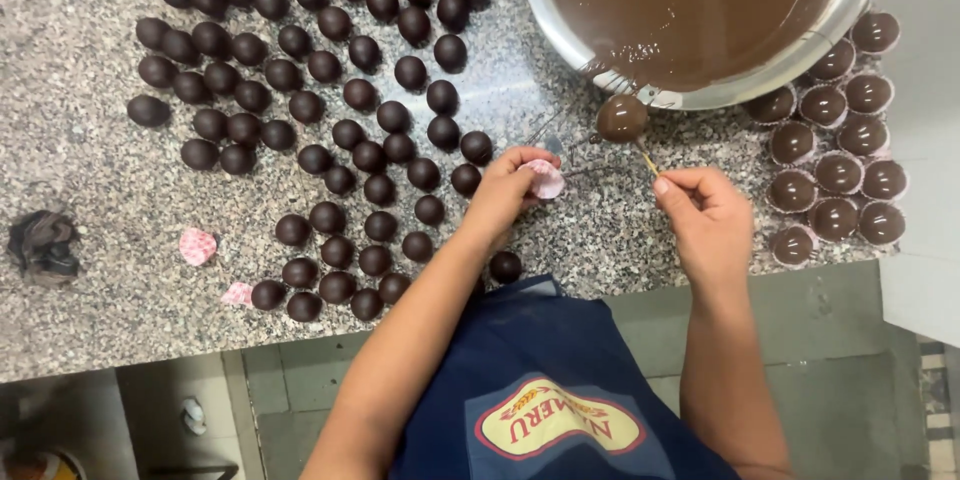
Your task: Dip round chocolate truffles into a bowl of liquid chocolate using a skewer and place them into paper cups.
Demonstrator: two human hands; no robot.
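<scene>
1. Counter [90, 270]: grey granite w/ black & white speckle.
2. Loose balls [300, 80]: very dark brown, almost black, glossy.
3. Ball on stick [622, 118]: lighter, wet milk-choc brown; stick [648, 160] pale tan.
4. Bowl [640, 80]: silver metal rim, mid-brown melted choc inside.
5. Paper cup [546, 178] in left hand [508, 190]: pale pink.
6. Spare cups on counter [197, 246]: pink w/ white pattern.
7. Cupped balls at right [838, 172]: dark brown in white-pink cups.
8. Apron [540, 390]: navy, w/ yellow & red oval patch.
9. Rag [42, 245]: dark grey-brown.
</scene>
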